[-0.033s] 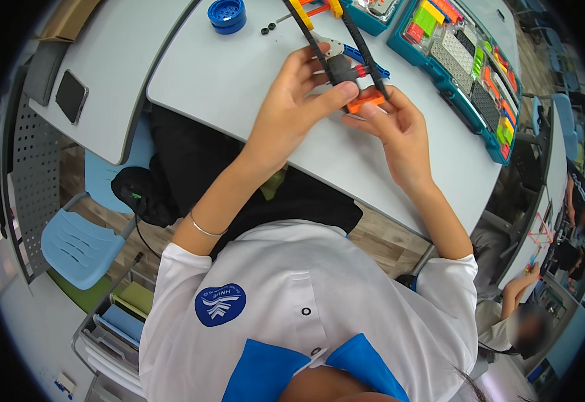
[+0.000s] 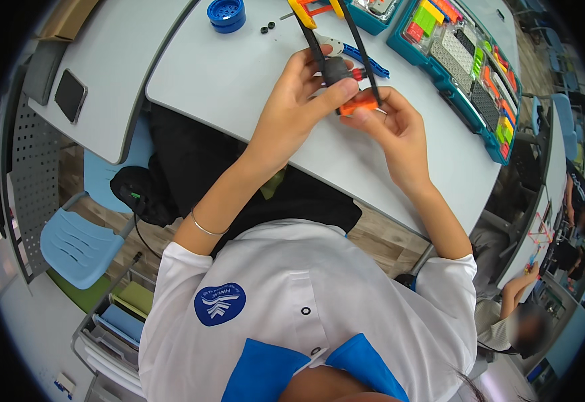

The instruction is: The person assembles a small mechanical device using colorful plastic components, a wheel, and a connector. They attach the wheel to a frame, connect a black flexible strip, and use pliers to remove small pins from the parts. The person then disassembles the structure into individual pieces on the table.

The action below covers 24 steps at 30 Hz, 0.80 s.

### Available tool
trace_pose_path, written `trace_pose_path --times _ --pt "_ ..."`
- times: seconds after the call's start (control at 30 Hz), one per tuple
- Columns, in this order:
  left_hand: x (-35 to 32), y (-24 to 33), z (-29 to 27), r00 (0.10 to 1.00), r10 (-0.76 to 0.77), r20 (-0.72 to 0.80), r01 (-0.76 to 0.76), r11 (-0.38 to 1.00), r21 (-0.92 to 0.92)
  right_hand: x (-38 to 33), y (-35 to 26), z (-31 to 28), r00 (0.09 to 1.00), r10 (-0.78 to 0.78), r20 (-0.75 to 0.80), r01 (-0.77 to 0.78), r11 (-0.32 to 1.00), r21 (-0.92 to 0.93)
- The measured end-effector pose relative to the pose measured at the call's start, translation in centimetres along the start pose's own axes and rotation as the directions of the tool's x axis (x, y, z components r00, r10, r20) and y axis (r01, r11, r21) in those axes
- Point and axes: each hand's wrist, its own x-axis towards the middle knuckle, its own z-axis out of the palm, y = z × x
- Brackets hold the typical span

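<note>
Over the grey table (image 2: 225,87), both my hands hold a small building-kit assembly: two long black beams (image 2: 361,50), a dark grey block (image 2: 336,69) and an orange piece (image 2: 358,105) at its near end. My left hand (image 2: 292,100) wraps around the dark grey block from the left. From the right, my right hand (image 2: 393,130) pinches the orange piece with thumb and fingertips. The beams' far ends carry yellow and orange parts at the top edge of the view. A blue strip (image 2: 367,62) lies on the table just behind the assembly.
A teal parts tray (image 2: 470,100) with coloured pieces lies at the right. A blue round container (image 2: 226,13) and two small black rings (image 2: 268,27) sit at the far left. A phone (image 2: 71,94) lies on the neighbouring table above a blue chair (image 2: 71,241). Another person (image 2: 520,315) sits at lower right.
</note>
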Motion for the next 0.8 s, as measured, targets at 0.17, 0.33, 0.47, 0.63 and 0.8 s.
trace_pose_path --times 0.17,0.33,0.47,0.63,0.8 --pt "0.0 0.1 0.2 0.997 0.001 -0.077 0.0 1.0 0.015 -0.3 -1.2 0.3 0.998 0.008 0.068 0.018 0.927 -0.374" --pt "0.0 -0.3 0.8 0.987 0.107 -0.122 -0.081 0.976 0.201 0.2 -1.8 0.6 0.992 0.041 0.116 0.033 0.823 -0.568" --pt "-0.2 0.0 1.7 0.986 0.077 -0.147 -0.036 0.964 0.264 0.0 -2.0 0.7 0.981 0.133 0.143 -0.009 0.763 -0.646" --pt "0.0 -1.1 1.9 0.963 0.239 -0.12 -0.148 0.85 0.505 -0.2 -1.4 0.3 0.962 0.224 0.158 -0.06 0.734 -0.676" --pt "0.2 -1.7 1.7 0.967 0.242 -0.082 -0.161 0.826 0.54 0.1 -1.9 0.7 0.904 0.413 0.108 -0.245 0.709 -0.661"
